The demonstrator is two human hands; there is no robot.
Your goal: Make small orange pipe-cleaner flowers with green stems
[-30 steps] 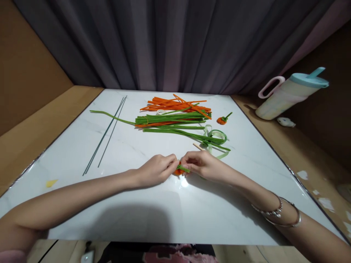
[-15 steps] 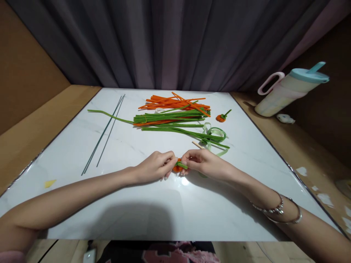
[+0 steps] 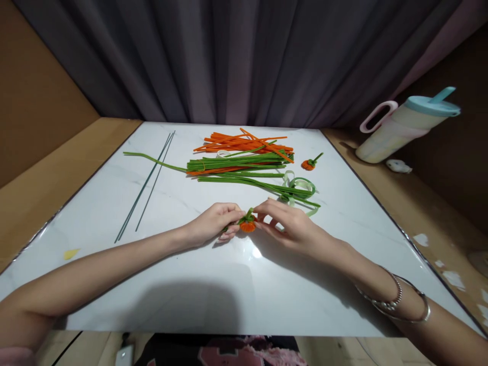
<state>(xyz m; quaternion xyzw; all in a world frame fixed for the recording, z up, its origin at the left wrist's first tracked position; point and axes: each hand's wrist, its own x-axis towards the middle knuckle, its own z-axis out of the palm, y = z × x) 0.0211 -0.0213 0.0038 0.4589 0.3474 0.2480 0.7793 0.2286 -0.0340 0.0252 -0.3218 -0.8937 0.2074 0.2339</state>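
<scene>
Both hands meet over the middle of the white marble table (image 3: 213,290). Between them is a small orange pipe-cleaner ball with a green stem (image 3: 247,223). My left hand (image 3: 212,224) pinches its green stem from the left. The fingertips of my right hand (image 3: 286,223) pinch the top of the green part from the right. The ball hangs just above the tabletop.
Behind the hands lie a pile of green pipe cleaners (image 3: 236,166), orange pipe cleaners (image 3: 244,142), a curl of green ribbon (image 3: 299,189), a second finished orange ball (image 3: 308,163) and thin dark wires (image 3: 147,185). A pink-handled jug (image 3: 404,127) stands at the right.
The orange ball has turned and moved slightly away from me; it now shows clearly between the fingertips. My right hand has opened its outer fingers and shifted forward.
</scene>
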